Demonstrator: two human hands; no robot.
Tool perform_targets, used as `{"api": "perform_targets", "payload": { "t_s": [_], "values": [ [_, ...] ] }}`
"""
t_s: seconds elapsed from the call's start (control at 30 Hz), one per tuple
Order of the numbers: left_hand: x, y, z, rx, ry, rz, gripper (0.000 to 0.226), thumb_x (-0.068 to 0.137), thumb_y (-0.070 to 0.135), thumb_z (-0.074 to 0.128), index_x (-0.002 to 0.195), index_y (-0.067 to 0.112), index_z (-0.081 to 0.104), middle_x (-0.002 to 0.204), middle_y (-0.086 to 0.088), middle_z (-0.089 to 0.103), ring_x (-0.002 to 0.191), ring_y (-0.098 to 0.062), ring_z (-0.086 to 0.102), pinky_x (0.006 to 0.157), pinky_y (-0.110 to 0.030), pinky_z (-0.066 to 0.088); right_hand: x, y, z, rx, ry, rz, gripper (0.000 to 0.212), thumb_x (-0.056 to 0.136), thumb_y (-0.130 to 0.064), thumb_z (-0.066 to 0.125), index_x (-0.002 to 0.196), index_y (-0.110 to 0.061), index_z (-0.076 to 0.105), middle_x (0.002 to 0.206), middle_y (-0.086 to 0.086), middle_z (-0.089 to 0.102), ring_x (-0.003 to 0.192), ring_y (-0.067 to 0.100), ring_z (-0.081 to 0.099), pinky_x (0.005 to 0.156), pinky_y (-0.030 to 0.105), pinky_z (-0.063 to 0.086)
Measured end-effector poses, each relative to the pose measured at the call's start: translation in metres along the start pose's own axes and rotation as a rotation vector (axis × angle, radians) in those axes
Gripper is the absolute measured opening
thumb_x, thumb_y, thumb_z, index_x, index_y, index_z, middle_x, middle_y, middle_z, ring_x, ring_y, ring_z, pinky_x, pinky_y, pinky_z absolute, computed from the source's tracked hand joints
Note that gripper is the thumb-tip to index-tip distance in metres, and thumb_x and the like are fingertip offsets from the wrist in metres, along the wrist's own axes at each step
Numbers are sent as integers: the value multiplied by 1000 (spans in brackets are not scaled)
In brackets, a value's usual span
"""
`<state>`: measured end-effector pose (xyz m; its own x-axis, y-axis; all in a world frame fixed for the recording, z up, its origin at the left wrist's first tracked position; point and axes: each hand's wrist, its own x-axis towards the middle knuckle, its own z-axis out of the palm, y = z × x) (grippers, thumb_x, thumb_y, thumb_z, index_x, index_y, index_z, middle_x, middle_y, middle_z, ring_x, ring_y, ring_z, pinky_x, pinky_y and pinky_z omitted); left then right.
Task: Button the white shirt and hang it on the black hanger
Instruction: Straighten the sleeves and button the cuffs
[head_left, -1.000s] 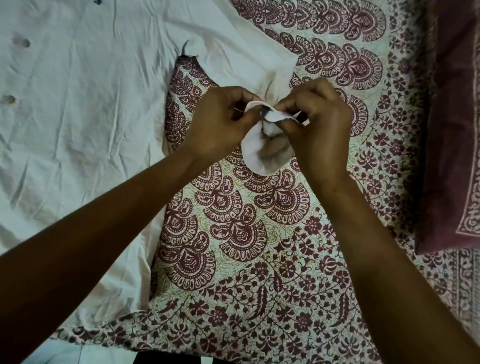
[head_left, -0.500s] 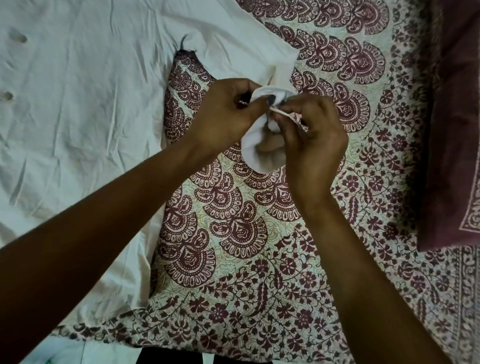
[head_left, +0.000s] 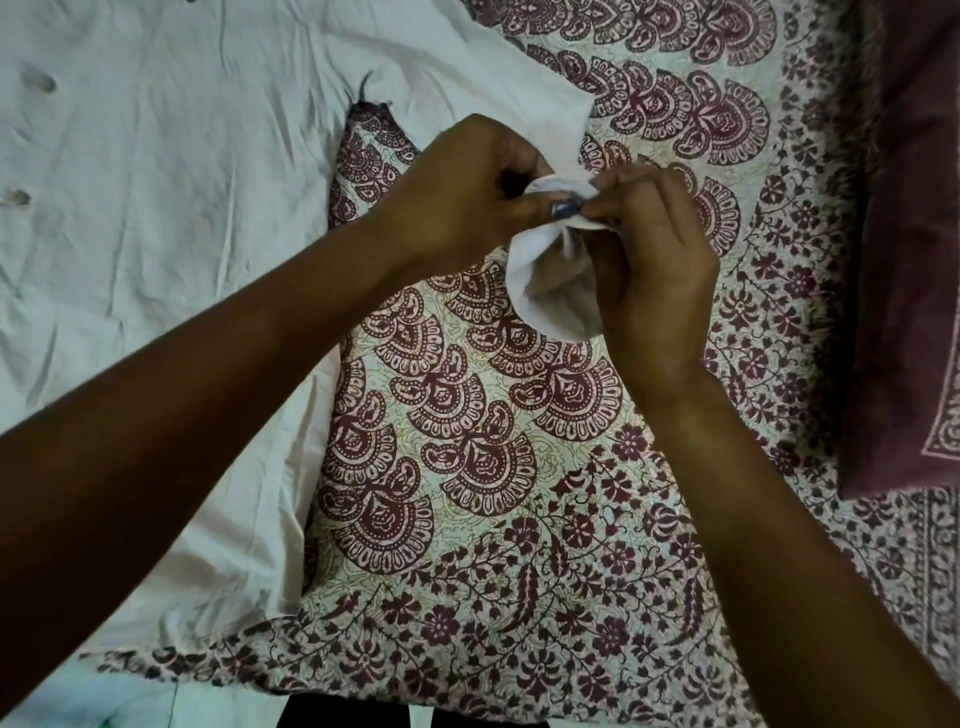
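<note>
Mid-frame, left hand (head_left: 462, 197) and right hand (head_left: 657, 275) both pinch the cuff (head_left: 524, 275) of the white shirt (head_left: 156, 218); patterned bedspread (head_left: 467, 493) spreads below; pillow (head_left: 904, 260) lines the right edge.

No writing, label, brand, number or sign can be read. The only printed marks are maroon fan and flower motifs on the bedspread (head_left: 467, 415), which lies under and to the right of the white shirt (head_left: 156, 208), and a pale border pattern on the maroon pillow (head_left: 904, 260) further right of the shirt. None of these forms letters or figures.
</note>
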<state>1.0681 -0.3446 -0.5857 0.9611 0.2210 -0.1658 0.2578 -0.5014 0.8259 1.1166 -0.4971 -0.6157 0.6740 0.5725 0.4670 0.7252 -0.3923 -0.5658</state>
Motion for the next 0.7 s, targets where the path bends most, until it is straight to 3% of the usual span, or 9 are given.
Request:
{"api": "perform_targets", "payload": {
  "t_s": [0.13, 0.2, 0.27, 0.33, 0.47, 0.6, 0.7],
  "values": [
    [-1, -1, 0, -97, -35, -26, 15, 84, 25, 65, 93, 15, 71, 84, -9, 71, 68, -5, 54, 59, -17, 41, 3, 6, -3, 120, -43, 28, 8, 84, -1, 60, 81, 4, 64, 87, 17, 59, 82, 20, 58, 66, 31, 48],
    [-3, -3, 1, -146, -17, -31, 15, 83, 22, 68, 93, 12, 70, 88, -11, 72, 74, -9, 59, 67, -21, 47, 8, 10, -3, 253, -74, 89, 3, 77, 6, 65, 79, 3, 65, 91, 10, 59, 88, 17, 59, 72, 26, 50],
    [-4, -7, 5, -168, 33, -33, 18, 79, 27, 71, 91, 13, 70, 89, -12, 72, 80, -15, 65, 74, -32, 53, 11, 14, -2, 371, -129, 151, 14, 73, 9, 66, 79, -3, 66, 92, 5, 61, 90, 17, 61, 76, 27, 52],
    [-5, -11, 9, -145, 74, -28, 19, 74, 34, 67, 86, 21, 69, 83, -3, 72, 80, -15, 68, 75, -38, 55, 14, 17, -3, 397, -175, 171, 20, 72, 9, 66, 81, -8, 66, 85, 4, 63, 82, 15, 63, 72, 29, 53],
    [-7, -16, 13, -195, 150, -42, 17, 73, 31, 66, 88, 23, 67, 76, 10, 67, 67, -2, 63, 71, -29, 54, 17, 17, -2, 344, -189, 173, 12, 70, 8, 67, 76, -2, 69, 78, 7, 63, 72, 9, 59, 65, 18, 47],
    [-6, -16, 14, -230, 217, -44, 12, 72, 27, 66, 84, 25, 67, 77, 9, 67, 70, -5, 64, 72, -27, 54, 17, 13, 3, 337, -169, 245, 12, 72, 8, 65, 76, -3, 69, 76, 8, 66, 73, 16, 62, 65, 30, 51],
    [-4, -14, 16, -234, 290, -16, 8, 75, 23, 65, 80, 29, 66, 73, 10, 67, 64, 0, 61, 64, -24, 51, 19, 6, 5, 416, -121, 363, 23, 74, 3, 66, 80, -19, 63, 73, -14, 63, 73, 8, 64, 69, 33, 55]
  ]
}}
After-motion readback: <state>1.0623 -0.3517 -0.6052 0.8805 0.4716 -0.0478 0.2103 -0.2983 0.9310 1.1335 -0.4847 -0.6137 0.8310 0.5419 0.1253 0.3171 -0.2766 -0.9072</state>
